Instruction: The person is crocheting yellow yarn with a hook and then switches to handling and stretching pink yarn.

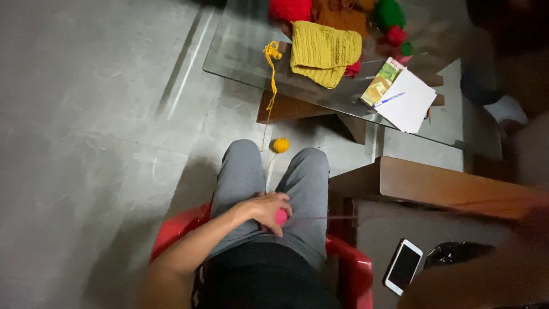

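I sit on a red plastic chair (351,269) in grey trousers. My left hand (264,207) rests on my lap, closed around a pink ball of yarn (281,217). A thin pink strand (320,218) runs taut from the ball to the right. My right forearm (486,274) is a dark blur at the lower right that reaches the frame's edge; the hand itself is out of sight. A small yellow yarn ball (279,145) lies on the floor between my knees, and its thread climbs to the glass table (240,51).
On the glass table lie a yellow knitted piece (323,52), red (289,8) and green (389,14) yarn, a small carton (380,83) and white paper (409,109) with a pen (389,99). A wooden side table (440,186) stands at my right, with a phone (403,266) below it.
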